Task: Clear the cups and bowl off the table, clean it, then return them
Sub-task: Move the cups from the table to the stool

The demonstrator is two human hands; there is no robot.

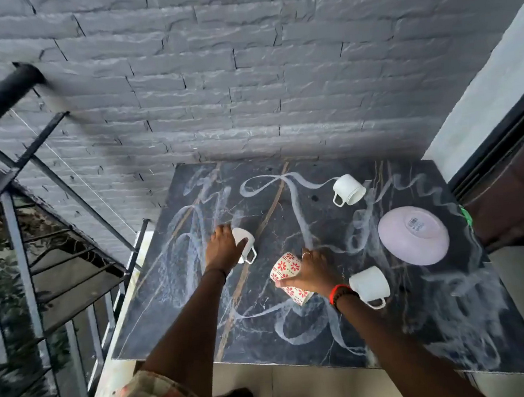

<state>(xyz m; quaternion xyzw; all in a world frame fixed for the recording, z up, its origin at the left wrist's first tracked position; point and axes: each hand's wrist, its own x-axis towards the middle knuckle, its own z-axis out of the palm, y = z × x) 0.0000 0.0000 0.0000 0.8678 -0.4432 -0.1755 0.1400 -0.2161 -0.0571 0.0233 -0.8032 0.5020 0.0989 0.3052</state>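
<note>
We have open surface along the left side and near right corner of the dark veined marble tabletop (168,303). Mid-table, our left hand (224,248) grips a small white cup (247,241), our right hand (312,272) a red-flowered cup (284,265). Rightward crowd an upturned white mug (347,189), an upturned lilac bowl (413,239) and a second white mug (370,287). A grey brick wall (243,88) closes the far edge.
</note>
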